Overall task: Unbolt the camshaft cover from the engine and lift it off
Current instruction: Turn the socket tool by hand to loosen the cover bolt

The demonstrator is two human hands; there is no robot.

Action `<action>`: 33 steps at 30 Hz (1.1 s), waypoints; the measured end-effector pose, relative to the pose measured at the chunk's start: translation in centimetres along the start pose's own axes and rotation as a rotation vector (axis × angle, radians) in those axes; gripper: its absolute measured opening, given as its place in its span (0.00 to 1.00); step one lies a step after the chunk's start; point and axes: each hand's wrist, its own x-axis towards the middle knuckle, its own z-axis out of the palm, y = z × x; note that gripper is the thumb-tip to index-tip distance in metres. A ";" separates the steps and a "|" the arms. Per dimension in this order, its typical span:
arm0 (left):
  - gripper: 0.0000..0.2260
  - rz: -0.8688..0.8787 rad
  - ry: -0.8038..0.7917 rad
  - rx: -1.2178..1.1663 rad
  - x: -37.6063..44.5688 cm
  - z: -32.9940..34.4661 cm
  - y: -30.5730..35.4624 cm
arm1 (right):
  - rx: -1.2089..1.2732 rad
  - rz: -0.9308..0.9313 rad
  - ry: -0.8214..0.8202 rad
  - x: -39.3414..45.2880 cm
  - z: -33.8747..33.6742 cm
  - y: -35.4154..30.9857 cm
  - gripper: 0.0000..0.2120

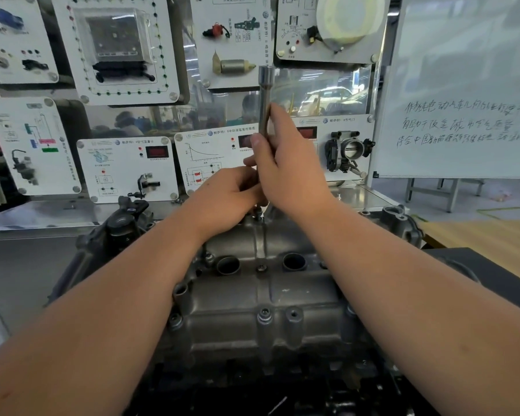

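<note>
Both bare forearms reached over the grey cast-metal camshaft cover [261,298], which sat on the engine, bolts still in its near edge. At its far edge, the right hand [285,172] gripped a long upright steel socket wrench [264,115]. The left hand [228,199] curled around the tool's lower end, probably over a bolt [257,217]; the fingers hid the contact.
</note>
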 end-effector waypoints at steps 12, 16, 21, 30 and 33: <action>0.09 -0.019 0.005 0.018 -0.2 -0.3 0.4 | -0.004 -0.025 0.011 0.3 0.3 -0.2 0.15; 0.09 -0.016 -0.002 0.010 -0.2 -0.2 0.3 | 0.030 0.028 -0.041 0.4 0.4 -0.2 0.22; 0.08 -0.035 0.014 0.026 0.1 -0.4 0.2 | 0.013 -0.026 0.040 0.0 0.1 -0.3 0.27; 0.06 -0.017 0.007 -0.026 -0.1 -0.1 0.2 | 0.008 0.026 -0.020 0.3 0.2 -0.2 0.25; 0.12 -0.021 0.001 -0.054 -0.1 -0.3 0.2 | -0.028 0.002 -0.012 0.0 0.2 -0.4 0.30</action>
